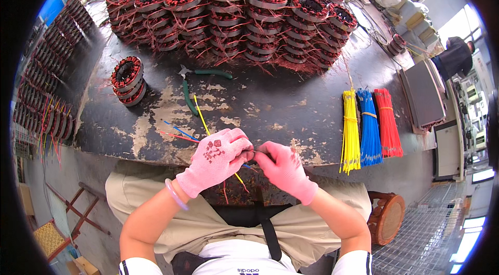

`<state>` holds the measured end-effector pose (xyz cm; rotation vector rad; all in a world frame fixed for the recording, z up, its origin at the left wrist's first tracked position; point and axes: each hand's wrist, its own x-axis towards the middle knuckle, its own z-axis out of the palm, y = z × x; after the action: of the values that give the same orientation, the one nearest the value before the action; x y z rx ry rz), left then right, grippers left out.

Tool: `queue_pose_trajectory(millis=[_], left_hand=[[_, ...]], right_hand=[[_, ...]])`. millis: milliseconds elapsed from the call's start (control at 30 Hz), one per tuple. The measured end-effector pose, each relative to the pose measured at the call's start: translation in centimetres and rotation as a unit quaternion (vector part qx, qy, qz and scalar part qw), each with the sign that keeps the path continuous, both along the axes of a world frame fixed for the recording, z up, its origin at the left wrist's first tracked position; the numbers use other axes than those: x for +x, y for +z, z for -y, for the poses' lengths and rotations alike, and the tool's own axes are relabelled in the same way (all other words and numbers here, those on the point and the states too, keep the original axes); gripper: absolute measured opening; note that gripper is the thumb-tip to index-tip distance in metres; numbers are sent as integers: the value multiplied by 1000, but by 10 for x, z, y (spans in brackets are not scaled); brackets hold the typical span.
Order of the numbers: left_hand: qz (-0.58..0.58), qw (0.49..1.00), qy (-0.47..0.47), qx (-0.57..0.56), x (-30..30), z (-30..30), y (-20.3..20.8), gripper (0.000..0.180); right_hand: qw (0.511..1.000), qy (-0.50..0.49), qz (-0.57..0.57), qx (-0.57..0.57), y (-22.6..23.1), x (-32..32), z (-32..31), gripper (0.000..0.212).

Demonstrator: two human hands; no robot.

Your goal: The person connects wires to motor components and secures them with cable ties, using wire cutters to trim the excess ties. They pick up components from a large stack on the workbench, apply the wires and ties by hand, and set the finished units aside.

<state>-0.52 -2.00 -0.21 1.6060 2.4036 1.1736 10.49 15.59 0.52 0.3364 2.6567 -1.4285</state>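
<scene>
Both my hands wear pink gloves and meet just over the table's front edge. My left hand (214, 159) is closed round a few thin lead wires: a yellow wire (201, 113), a blue wire (180, 130) and a red wire (176, 135) stick out past its far side. Coloured wire ends also hang below that hand. Fingers and thumb pressed together, my right hand (287, 170) pinches at a small dark loop (253, 153) between the hands. What that loop belongs to is hidden by the gloves. Green-handled cutters (188, 97) lie spread on the table beyond my left hand.
Many wound stator rings (227, 28) are piled at the back. A short stator stack (134, 85) stands at left. Banded yellow wires (350, 134), blue wires (369, 134) and red wires (389, 127) lie at right. A wooden stool (390, 218) is by my right knee; another person (455, 59) is far right.
</scene>
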Motion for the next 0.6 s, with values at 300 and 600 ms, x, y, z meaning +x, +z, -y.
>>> queue_pose_trajectory(millis=[300,600], left_hand=[[4,1000,1,28,0,-1,-5,13],[-4,1000,-17,13,-3,2,-4,10]], right_hand=[[909,119,-185,353,9,4,-14,20],[952,-16,124,-280,4,-9,-13,24]])
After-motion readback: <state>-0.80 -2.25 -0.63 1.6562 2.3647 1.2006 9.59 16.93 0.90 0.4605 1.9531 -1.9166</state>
